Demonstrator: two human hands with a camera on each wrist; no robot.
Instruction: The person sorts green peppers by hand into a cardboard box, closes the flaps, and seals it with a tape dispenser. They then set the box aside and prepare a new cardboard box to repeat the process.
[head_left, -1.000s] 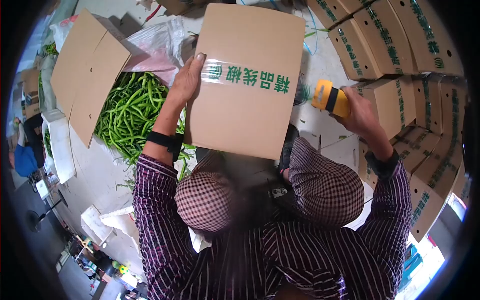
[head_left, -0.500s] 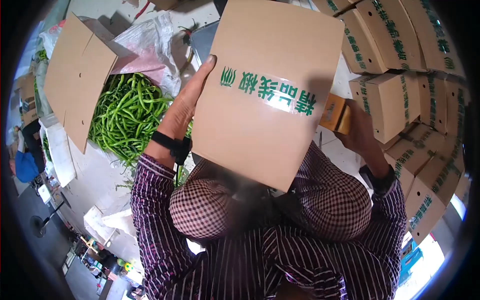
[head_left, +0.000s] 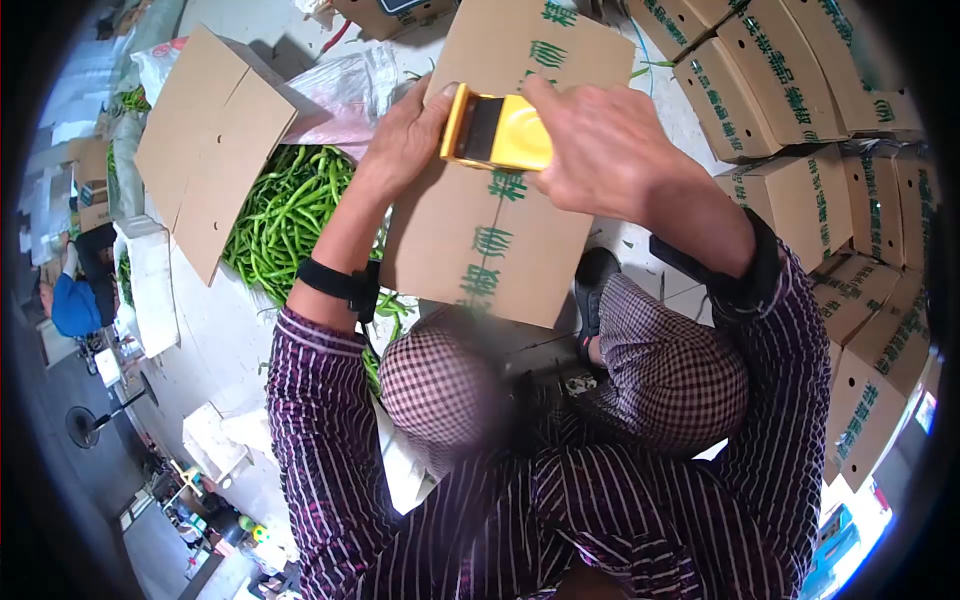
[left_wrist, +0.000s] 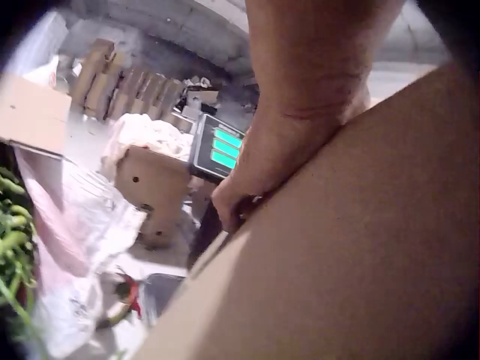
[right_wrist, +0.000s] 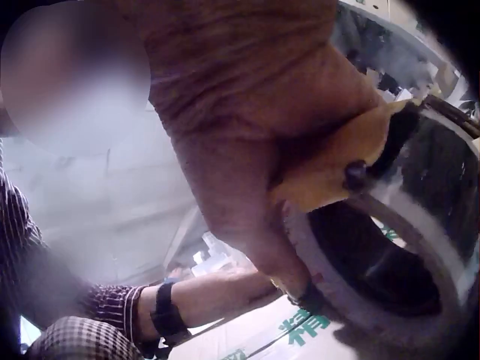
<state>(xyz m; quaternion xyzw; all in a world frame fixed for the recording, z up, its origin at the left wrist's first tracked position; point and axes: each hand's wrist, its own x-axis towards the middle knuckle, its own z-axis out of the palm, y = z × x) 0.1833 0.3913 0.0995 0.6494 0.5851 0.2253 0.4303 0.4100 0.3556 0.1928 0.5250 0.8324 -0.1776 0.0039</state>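
A closed cardboard box (head_left: 440, 235) with green lettering and a centre seam lies in front of the person's knees. Its left edge is held by the left hand (head_left: 408, 140), thumb on top; in the left wrist view that hand (left_wrist: 292, 150) bends over the box's edge (left_wrist: 337, 255). The right hand (head_left: 605, 150) grips a yellow tape dispenser (head_left: 515, 135) over the upper part of the box, close to the left thumb. In the right wrist view the right hand (right_wrist: 247, 142) curls round the dispenser (right_wrist: 330, 172), with a tape roll (right_wrist: 352, 277) beside its fingers.
Green peppers (head_left: 290, 215) lie at the left beside an open carton flap (head_left: 215, 150) and a plastic sack (head_left: 350, 95). Stacked boxes (head_left: 780, 85) stand at the right. A scale display (left_wrist: 225, 148) shows in the left wrist view.
The box has turned, so a face with a centre seam now shows. The right hand has brought the dispenser from the box's right side over its top, near the left hand.
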